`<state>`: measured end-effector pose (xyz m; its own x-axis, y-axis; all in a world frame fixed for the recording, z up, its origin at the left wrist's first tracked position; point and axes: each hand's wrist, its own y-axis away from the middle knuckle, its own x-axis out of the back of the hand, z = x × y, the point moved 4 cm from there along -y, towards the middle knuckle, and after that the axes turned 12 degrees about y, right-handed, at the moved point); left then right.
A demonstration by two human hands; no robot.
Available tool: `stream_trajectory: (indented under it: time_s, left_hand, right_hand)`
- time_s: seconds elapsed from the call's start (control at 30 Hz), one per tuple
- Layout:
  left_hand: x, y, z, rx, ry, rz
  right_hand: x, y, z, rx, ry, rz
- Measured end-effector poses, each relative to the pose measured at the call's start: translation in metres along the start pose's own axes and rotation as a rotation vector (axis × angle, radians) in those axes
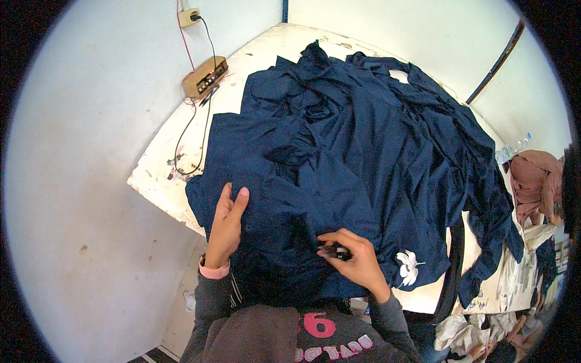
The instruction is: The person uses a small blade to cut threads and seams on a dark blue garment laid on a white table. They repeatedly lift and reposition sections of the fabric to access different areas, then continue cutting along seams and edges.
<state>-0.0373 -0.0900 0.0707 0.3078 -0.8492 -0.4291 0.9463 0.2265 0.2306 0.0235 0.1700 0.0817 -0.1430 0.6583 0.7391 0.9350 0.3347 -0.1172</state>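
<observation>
Dark navy fabric (363,145), crumpled and layered, spreads over a pale, stained table (151,181). My left hand (230,224) grips the left part of the fabric near the front, thumb on top and the other fingers partly hidden beneath. My right hand (357,260) is closed on a small black tool (334,251), possibly snips, over the fabric to the right of my left hand. A white flower-shaped piece (408,266) lies on the fabric at the right of my right hand.
A tan box with wires (204,77) sits at the back left, below a wall socket (189,17). Pale walls (72,151) border the table. At right are a clear plastic item (514,146), brown bundled cloth (532,184) and, lower down, pale crumpled cloths (460,336).
</observation>
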Motion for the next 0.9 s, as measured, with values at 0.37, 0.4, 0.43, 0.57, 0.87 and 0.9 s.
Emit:
stream_trajectory:
  time_s: [0.37, 0.4, 0.43, 0.57, 0.87, 0.9]
  left_hand:
    - [-0.04, 0.06, -0.022, -0.045, 0.212, -0.449]
    - [-0.041, 0.063, -0.027, -0.078, 0.18, -0.493]
    - [-0.04, 0.062, -0.032, -0.095, 0.155, -0.488]
    - [-0.039, 0.06, -0.034, 0.018, 0.178, -0.409]
    - [-0.037, 0.055, -0.037, 0.028, 0.543, -0.288]
    - [-0.039, 0.056, -0.037, 0.026, 0.549, -0.291]
  right_hand:
    - [0.005, -0.021, -0.048, 0.011, -0.186, 0.386]
    - [0.0, -0.026, -0.045, 0.094, -0.185, 0.452]
    - [-0.002, -0.029, -0.042, 0.08, -0.225, 0.418]
    - [-0.006, -0.026, -0.023, -0.082, -0.724, 0.256]
    - [0.011, -0.006, -0.034, -0.039, -0.229, 0.447]
    - [0.009, -0.004, -0.036, -0.076, -0.186, 0.42]
